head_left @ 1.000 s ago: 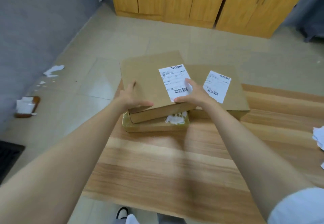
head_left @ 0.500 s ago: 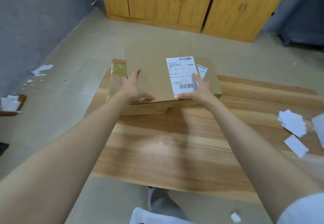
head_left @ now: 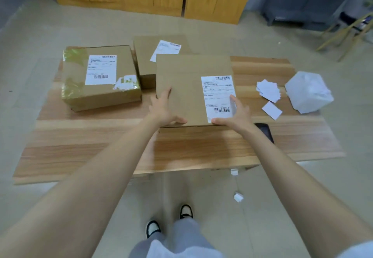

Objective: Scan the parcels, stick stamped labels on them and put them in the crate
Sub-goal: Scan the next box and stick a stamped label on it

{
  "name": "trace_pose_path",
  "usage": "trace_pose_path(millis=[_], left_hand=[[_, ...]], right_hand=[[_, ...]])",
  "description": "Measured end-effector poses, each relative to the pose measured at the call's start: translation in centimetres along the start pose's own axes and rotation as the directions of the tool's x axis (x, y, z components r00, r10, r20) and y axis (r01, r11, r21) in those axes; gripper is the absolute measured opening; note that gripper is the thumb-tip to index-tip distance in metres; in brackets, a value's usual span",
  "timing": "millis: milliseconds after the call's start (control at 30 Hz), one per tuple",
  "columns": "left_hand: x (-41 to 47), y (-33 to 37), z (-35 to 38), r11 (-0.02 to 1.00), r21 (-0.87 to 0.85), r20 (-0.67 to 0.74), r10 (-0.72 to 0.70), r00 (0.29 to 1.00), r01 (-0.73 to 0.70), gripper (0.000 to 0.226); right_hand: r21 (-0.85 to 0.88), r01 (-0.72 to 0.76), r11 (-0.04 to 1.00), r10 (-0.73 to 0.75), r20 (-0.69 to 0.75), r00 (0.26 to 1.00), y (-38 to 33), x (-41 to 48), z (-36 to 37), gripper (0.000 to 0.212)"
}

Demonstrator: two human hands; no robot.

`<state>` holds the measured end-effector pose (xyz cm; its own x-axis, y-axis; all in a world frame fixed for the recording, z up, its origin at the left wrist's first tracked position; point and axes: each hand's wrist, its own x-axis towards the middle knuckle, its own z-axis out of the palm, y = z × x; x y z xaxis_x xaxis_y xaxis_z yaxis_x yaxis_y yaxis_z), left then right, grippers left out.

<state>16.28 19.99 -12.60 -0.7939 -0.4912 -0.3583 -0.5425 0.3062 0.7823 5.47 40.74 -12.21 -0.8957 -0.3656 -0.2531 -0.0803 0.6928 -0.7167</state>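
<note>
A flat brown cardboard parcel (head_left: 187, 88) with a white barcode label (head_left: 219, 96) is held over the middle of the wooden table (head_left: 101, 142). My left hand (head_left: 163, 110) grips its near left edge and my right hand (head_left: 236, 114) grips its near right corner, fingers over the label. A taped parcel (head_left: 101, 76) with a label lies at the table's far left. Behind it to the right sits a third parcel (head_left: 149, 55) with a loose-looking label. No crate is in view.
Several small white paper slips (head_left: 268, 91) and one single slip (head_left: 271, 110) lie at the right. A white bagged bundle (head_left: 308, 92) sits at the table's right edge. A dark phone-like device (head_left: 264, 131) lies by my right forearm. Paper scraps (head_left: 238, 197) are on the floor.
I have lifted the flat parcel off the stack at the left and carried it rightward to the middle of the table. The taped parcel beneath is now uncovered.
</note>
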Motion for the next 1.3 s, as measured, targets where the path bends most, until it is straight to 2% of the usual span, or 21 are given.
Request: trace_pose_path(millis=[167,267,667,767,833,900,967,1067,1167,1300], left_hand=[[0.3,-0.4,4.1,0.997,0.058,0.039,-0.047,0.998,0.044,0.124],[1.0,-0.8,5.9,0.989,0.113,0.051,-0.107,0.993,0.101,0.124],[3.7,-2.1,8.0,0.964,0.101,0.067,-0.252,0.965,0.245,0.121],[3.6,-1.6,8.2,0.933,0.242,0.013,-0.279,0.960,0.268,0.123],[3.2,-0.9,8.6,0.892,0.362,-0.032,-0.279,0.960,0.271,0.128],[2.8,0.0,9.3,0.875,0.418,-0.042,-0.251,0.967,0.245,0.130],[2.5,0.9,10.4,0.866,0.458,-0.040,-0.204,0.978,0.199,0.131],[2.0,2.2,12.4,0.850,0.510,-0.023,-0.140,0.990,0.132,0.130],[1.7,2.8,14.1,0.839,0.536,-0.007,-0.107,0.994,0.094,0.128],[1.5,2.7,15.4,0.825,0.561,0.003,-0.087,0.996,0.071,0.122]], right_hand=[[0.020,-0.109,0.994,0.107,0.063,0.992,4.6,0.3,-0.5,0.112],[0.057,-0.125,0.991,0.116,0.135,0.984,6.6,1.0,-0.3,0.109],[-0.021,-0.011,1.000,0.016,0.258,0.966,9.4,4.3,-0.6,0.091],[0.001,0.003,1.000,-0.003,0.215,0.977,10.6,4.1,-1.9,0.069],[-0.115,-0.053,0.992,0.069,0.134,0.989,12.2,4.0,-3.4,0.064],[-0.240,-0.131,0.962,0.150,0.061,0.987,14.4,3.8,-5.3,0.068],[-0.287,-0.204,0.936,0.223,0.036,0.974,16.8,3.5,-6.8,0.078],[-0.179,-0.294,0.939,0.311,0.070,0.948,19.5,2.7,-7.9,0.094],[-0.031,-0.332,0.943,0.334,0.097,0.938,21.2,2.3,-7.8,0.101],[-0.068,-0.360,0.930,0.366,0.104,0.925,22.5,2.6,-6.9,0.108]])
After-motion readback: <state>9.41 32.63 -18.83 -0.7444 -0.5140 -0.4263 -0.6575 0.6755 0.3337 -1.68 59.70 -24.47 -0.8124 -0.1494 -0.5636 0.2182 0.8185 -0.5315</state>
